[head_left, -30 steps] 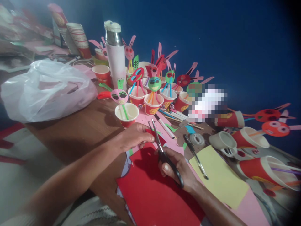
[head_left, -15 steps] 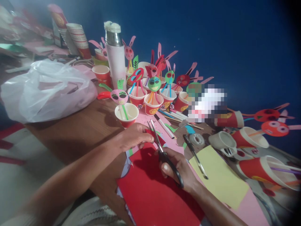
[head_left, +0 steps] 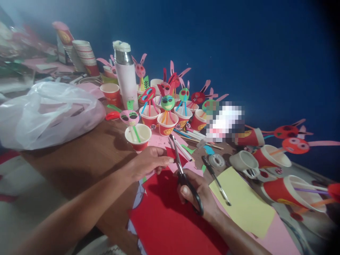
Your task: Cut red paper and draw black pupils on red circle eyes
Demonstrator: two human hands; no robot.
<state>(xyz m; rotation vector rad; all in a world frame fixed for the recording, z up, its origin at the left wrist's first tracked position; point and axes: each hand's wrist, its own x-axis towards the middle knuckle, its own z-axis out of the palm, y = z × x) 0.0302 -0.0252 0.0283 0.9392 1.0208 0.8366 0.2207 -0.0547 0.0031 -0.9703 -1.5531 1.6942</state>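
Note:
My left hand (head_left: 150, 162) is closed in a pinch on a piece of red paper (head_left: 172, 153), beside the scissors' blades. The fingertips partly hide that piece. In my right hand (head_left: 198, 189) is a pair of black-handled scissors (head_left: 178, 159), blades slightly apart and pointing away from me, across the red piece. Both hands are above a large red sheet of paper (head_left: 162, 216). Just beyond them stands a paper cup (head_left: 138, 145) carrying a pink paper face (head_left: 129, 117) on a green stem.
Several cups with paper faces (head_left: 168, 102) stand along the blue wall. A white flask (head_left: 125, 83) and a plastic bag (head_left: 53, 117) are at left. To the right lie a pen (head_left: 216, 180), a yellow sheet (head_left: 241, 203), a tape roll (head_left: 217, 161) and a mug (head_left: 243, 163).
The view has shifted, so the cups and flask appear lower and further left. Both hands keep nearly the same pose, with the scissors still at the red piece.

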